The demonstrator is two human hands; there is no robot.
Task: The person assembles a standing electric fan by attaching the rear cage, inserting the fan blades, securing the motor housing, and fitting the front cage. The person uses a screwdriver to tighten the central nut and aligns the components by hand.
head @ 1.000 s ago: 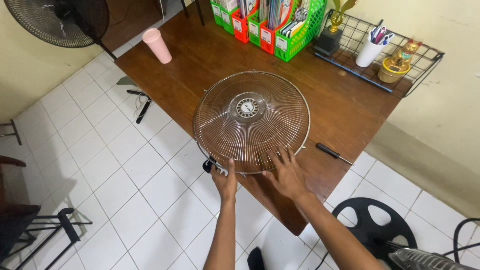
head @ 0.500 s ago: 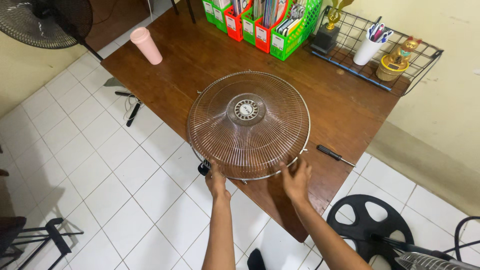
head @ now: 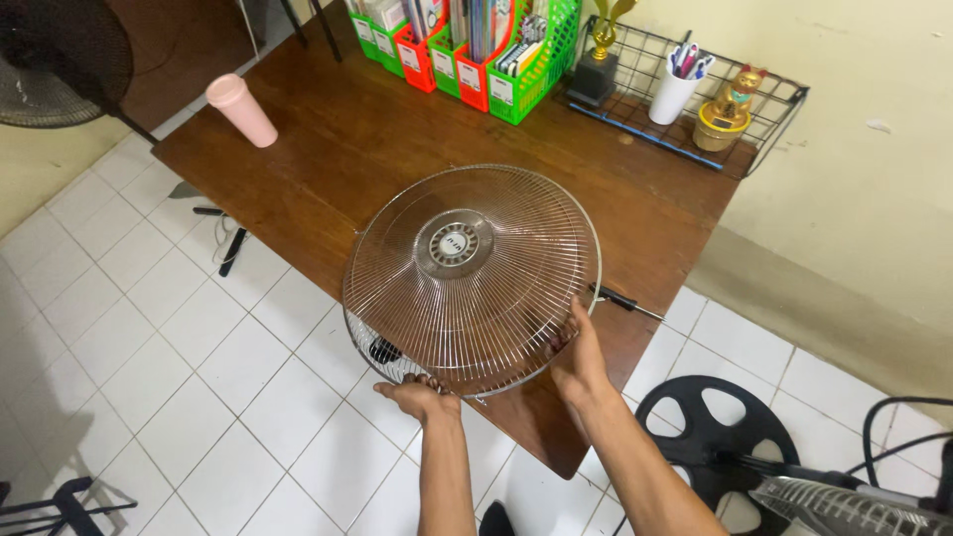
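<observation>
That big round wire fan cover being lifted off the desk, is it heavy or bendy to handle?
The fan guard is probably light for its size: it is mostly thin wire and open gaps. It looks fairly stiff, keeping its dome shape while the left hand and right hand grip only its near rim. The thin wires might dent if squeezed.

Single view, head-worn camera. Position: above and behind both hands, looking steeply down and forward along the forearms. Range: close; left hand and right hand sit low in the centre, arms running out past the bottom edge. Ahead of the hands: wooden table, reaching to the far wall. Left of the hands: white tiled floor. No second view shares the scene.
</observation>
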